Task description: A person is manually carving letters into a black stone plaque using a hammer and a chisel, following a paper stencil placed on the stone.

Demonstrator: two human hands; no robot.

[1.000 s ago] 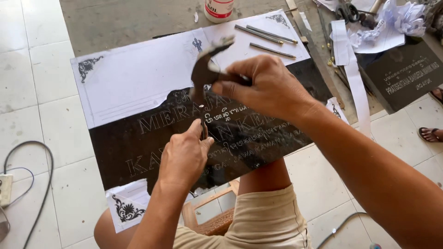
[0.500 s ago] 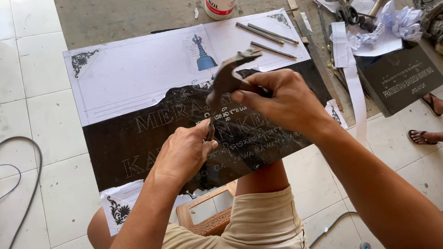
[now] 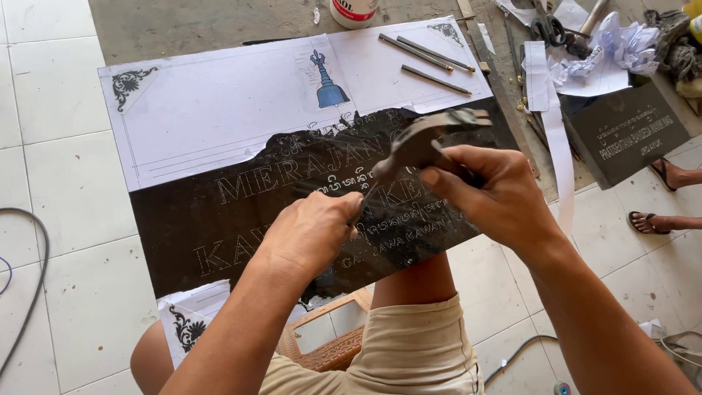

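A person in beige shorts (image 3: 409, 358) sits over a woven stool (image 3: 329, 344) with a dark stone slab (image 3: 219, 227) lying across the lap and out over the white tiled floor (image 3: 58, 132). The slab's near half is bare and shows outlined lettering.

The left hand (image 3: 314, 234) rests on the slab near its middle. Its fingers are closed around a thin tool (image 3: 365, 196) that they largely hide, and the tip appears to sit on a line of letters. The right hand (image 3: 490, 197) is clenched on the handle of a hammer (image 3: 424, 139), whose head is raised just above and to the right of the left hand.

By the look of it, the step in hand is cutting the letters, stroke by stroke. A further blow would call for the tip to be kept on the outline and the hammer to land squarely.

The slab's far half lies under a torn white paper pattern (image 3: 219, 110) bearing a blue bell-shaped figure (image 3: 329, 84). Three metal rods (image 3: 428, 58) lie on its far right corner.

Far right are a second dark plaque (image 3: 629, 132), scissors (image 3: 547, 29), crumpled paper (image 3: 621, 44) and another person's sandalled feet (image 3: 669, 175).
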